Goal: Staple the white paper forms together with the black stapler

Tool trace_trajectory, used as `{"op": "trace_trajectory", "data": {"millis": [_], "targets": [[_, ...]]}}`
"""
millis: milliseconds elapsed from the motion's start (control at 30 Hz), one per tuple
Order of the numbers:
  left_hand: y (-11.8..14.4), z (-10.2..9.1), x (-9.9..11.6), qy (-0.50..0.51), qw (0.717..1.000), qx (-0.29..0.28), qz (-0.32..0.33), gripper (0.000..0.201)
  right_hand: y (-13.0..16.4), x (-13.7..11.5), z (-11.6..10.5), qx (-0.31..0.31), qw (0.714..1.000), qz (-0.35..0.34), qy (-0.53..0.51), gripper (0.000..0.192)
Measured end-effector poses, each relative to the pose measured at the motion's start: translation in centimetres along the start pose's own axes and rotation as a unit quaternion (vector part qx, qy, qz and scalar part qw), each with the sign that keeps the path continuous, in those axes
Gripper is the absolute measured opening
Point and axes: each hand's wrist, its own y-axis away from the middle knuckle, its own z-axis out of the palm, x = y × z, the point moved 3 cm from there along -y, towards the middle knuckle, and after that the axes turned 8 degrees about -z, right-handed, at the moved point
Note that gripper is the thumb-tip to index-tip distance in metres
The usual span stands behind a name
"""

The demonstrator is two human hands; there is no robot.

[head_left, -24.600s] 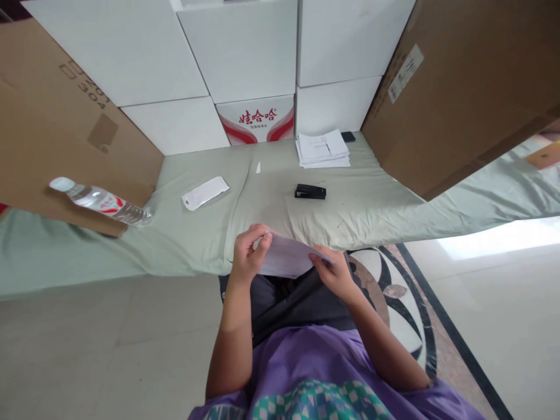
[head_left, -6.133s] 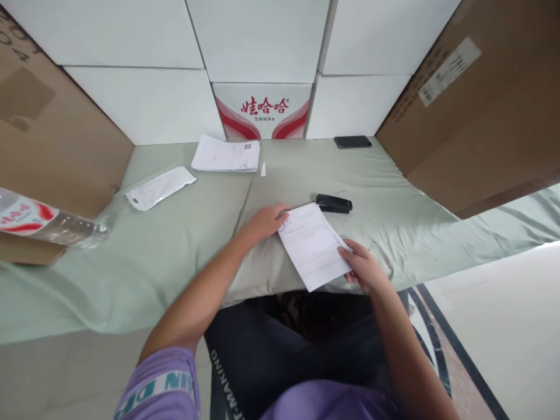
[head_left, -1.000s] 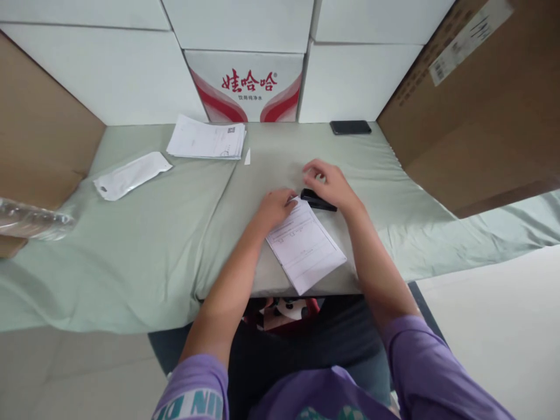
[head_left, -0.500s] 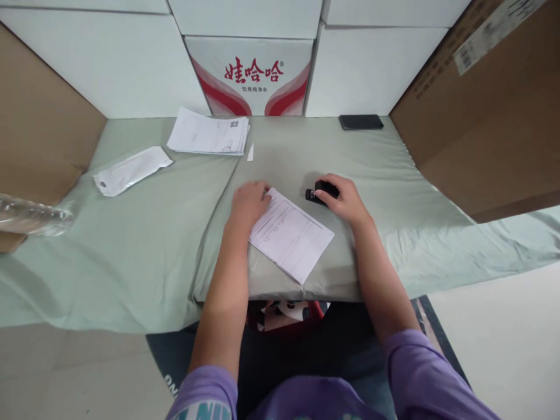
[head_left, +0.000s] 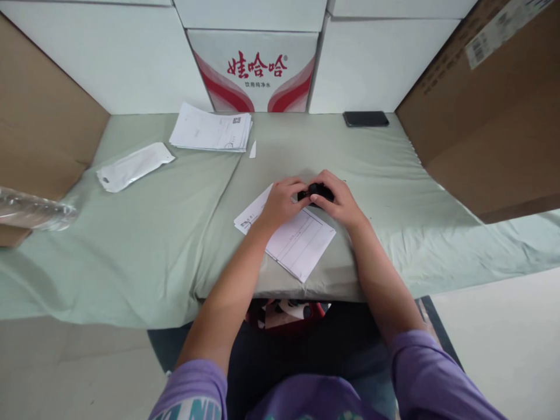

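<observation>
A small black stapler (head_left: 321, 191) lies at the upper right edge of the printed sheets (head_left: 300, 245). My right hand (head_left: 339, 201) is closed around it, thumb along the near side and fingers over the far side. My left hand (head_left: 284, 201) reaches across the sheets, its fingers bent and its fingertips pinching the stapler's left end. The sheets lie slanted on the green cloth, partly covered by my left hand and forearm. Black handwriting shows at their left corner. Whether paper sits between the stapler's jaws is hidden by my fingers.
A stack of papers (head_left: 212, 129) lies at the back left, with a white paper scrap (head_left: 252, 150) beside it. A white plastic packet (head_left: 135, 167) and a clear bottle (head_left: 37, 211) are on the left. A phone (head_left: 366, 119) lies before white boxes (head_left: 385, 64). A cardboard box (head_left: 494, 128) stands right.
My left hand has moved right from the sheets' upper left edge to the stapler. My right hand has shifted slightly left with the stapler. The left corner of the sheets is now uncovered.
</observation>
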Motion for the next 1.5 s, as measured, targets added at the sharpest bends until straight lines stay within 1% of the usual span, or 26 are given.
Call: {"op": "trace_trajectory", "data": {"millis": [33,67,167,200,233,333,500,633,733,800,867,967,1033,1100,1167,1267,1400,1500], "targets": [[0.0,-0.1,-0.2,0.010,1.000,-0.006,-0.002,0.041,0.1,0.2,0.0,0.016,1.000,0.000,-0.003,0.035],[0.0,-0.1,-0.5,0.014,1.000,-0.014,-0.006,0.038,0.3,0.4,-0.2,0.047,0.999,0.006,-0.007,0.036],[0.2,-0.1,-1.2,-0.015,0.999,-0.043,-0.025,0.031,1.0,1.2,-1.0,0.178,0.983,0.041,-0.027,0.038],[0.3,-0.1,-1.4,-0.028,0.998,-0.050,-0.028,0.029,1.2,1.4,-1.1,0.202,0.978,0.050,-0.035,0.038],[0.4,-0.1,-1.5,-0.037,0.997,-0.054,-0.028,0.027,1.4,1.6,-1.2,0.208,0.976,0.053,-0.043,0.038],[0.6,-0.1,-1.7,-0.049,0.998,-0.043,-0.022,0.022,1.6,1.8,-1.0,0.203,0.976,0.041,-0.066,0.037],[0.7,-0.6,-1.5,-0.092,0.995,-0.041,-0.016,0.021,1.8,2.2,-1.0,0.279,0.953,0.025,-0.118,0.042],[0.7,-0.9,-1.4,-0.122,0.992,-0.040,-0.008,0.019,1.7,2.6,-1.0,0.311,0.939,0.007,-0.149,0.044],[0.6,-1.0,-1.5,-0.142,0.989,-0.047,-0.016,0.018,1.7,2.8,-1.0,0.336,0.928,0.018,-0.161,0.048],[0.7,-1.1,-1.4,-0.153,0.986,-0.055,-0.027,0.017,1.6,2.8,-0.9,0.332,0.930,0.033,-0.157,0.050],[0.7,-1.2,-1.2,-0.154,0.986,-0.053,-0.040,0.015,1.6,2.8,-0.8,0.314,0.938,0.042,-0.142,0.050],[0.9,-1.3,-0.8,-0.153,0.985,-0.048,-0.057,0.015,1.7,2.5,-0.7,0.298,0.946,0.045,-0.122,0.049],[0.9,-1.3,-0.7,-0.163,0.984,-0.051,-0.057,0.014,1.8,2.3,-0.7,0.290,0.949,0.045,-0.115,0.047],[1.0,-1.2,-0.7,-0.177,0.982,-0.055,-0.037,0.012,1.8,2.2,-0.6,0.280,0.953,0.045,-0.111,0.045],[1.0,-1.2,-0.6,-0.186,0.981,-0.053,-0.005,0.011,1.8,2.0,-0.7,0.273,0.955,0.044,-0.111,0.043],[1.1,-1.2,-0.5,-0.200,0.978,-0.051,0.038,0.014,1.8,1.9,-0.7,0.265,0.957,0.046,-0.108,0.041],[1.1,-1.3,-0.3,-0.215,0.973,-0.061,0.052,0.019,1.8,1.9,-0.8,0.251,0.962,0.056,-0.094,0.045],[1.0,-1.4,-0.3,-0.218,0.973,-0.061,0.054,0.020,1.8,1.8,-0.8,0.251,0.962,0.048,-0.094,0.044]]}}
